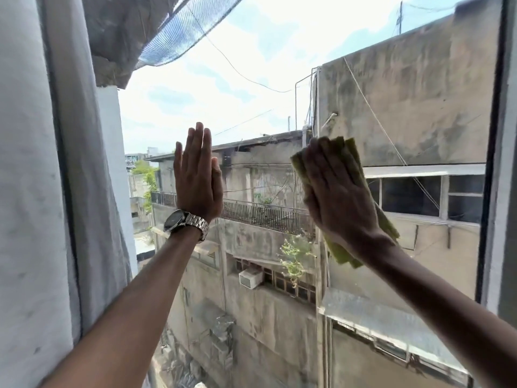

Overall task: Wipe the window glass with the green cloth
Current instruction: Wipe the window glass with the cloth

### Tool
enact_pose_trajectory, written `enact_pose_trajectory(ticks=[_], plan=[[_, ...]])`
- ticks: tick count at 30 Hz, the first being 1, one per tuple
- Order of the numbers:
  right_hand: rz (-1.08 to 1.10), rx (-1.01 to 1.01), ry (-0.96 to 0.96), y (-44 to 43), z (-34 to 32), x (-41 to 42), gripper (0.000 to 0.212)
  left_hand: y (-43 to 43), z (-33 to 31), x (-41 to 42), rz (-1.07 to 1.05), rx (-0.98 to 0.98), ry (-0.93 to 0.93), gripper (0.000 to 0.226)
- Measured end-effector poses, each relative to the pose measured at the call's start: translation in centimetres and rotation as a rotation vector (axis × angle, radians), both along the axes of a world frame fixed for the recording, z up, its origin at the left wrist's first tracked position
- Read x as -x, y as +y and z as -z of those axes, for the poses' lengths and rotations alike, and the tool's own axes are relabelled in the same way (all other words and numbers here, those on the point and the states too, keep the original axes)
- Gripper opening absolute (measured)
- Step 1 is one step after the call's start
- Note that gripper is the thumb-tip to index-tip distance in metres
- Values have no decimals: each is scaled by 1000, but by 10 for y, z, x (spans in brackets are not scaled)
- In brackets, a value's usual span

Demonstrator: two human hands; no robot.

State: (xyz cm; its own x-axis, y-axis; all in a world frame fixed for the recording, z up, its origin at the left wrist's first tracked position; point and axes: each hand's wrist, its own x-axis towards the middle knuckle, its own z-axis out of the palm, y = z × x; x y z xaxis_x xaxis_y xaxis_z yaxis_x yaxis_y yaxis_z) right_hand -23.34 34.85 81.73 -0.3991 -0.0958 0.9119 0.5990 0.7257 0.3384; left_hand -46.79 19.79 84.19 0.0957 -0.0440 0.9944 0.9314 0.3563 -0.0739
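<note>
Head view: right hand (340,191) flat, fingers spread, pressing green cloth (387,224) to window glass (251,79); left hand (197,175) open, empty, braced on pane. Risk: loose lower cloth slipping from under palm, smearing. Beside glass, pale curtain (36,191) left, dark frame (493,135) right.

We see the clear, upright pane of window glass (251,79) filling most of the view between its side edges. The folded, flat, yellow-green rectangular cloth (361,175) lies pressed against the glass near its right edge, about mid-height, tilted with its upper end leaning left.
</note>
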Motion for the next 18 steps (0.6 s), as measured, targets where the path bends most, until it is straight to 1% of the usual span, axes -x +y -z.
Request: enact_pose_trajectory(ticks=[2,4,7,10,15,17,18], plan=[[-33,34,72,-7,-53,10,60,0,0,1,0,2,4,52],[-72,54,127,-15,-86,19,59,0,1,1,-1,1,8,52],[-84,64,188,-19,-87,28,59,0,1,0,-48,-4,-25,53],[-112,33,111,-18,-36,28,66,0,1,-4,-88,-5,-98,54],[-79,63,-142,-19,127,7,72,-5,1,-7,-110,43,-155,56],[-78,119,-240,-20,182,-10,73,-13,2,-3,-124,117,-153,58],[-94,151,-270,-20,197,-19,73,-18,1,0,-127,166,-140,60]])
